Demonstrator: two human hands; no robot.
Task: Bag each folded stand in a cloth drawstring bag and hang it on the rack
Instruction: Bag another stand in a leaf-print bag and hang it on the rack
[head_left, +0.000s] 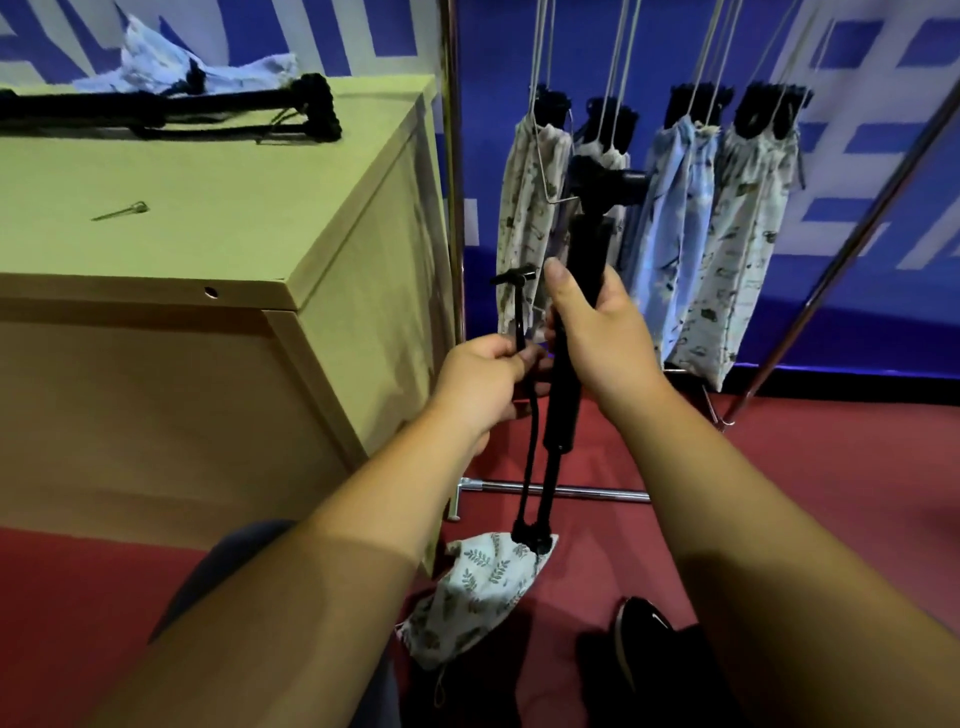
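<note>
I hold a black stand (560, 395) upright in front of me. My right hand (597, 332) grips its thick main pole. My left hand (485, 382) pinches a thin side leg (519, 312) that sticks out to the left. The stand's lower end sits in the mouth of a leaf-print cloth bag (475, 592) that hangs crumpled below. Several bagged stands (691, 234) hang by drawstrings from the metal rack (454, 208) behind. More black stands (171, 111) lie on the cabinet top.
A pale wooden cabinet (208, 249) stands at the left, with loose blue cloth bags (171, 67) and a small metal pin (122, 211) on top. The rack's base bar (550, 488) lies on the red floor. My dark shoe (641, 631) is at the bottom.
</note>
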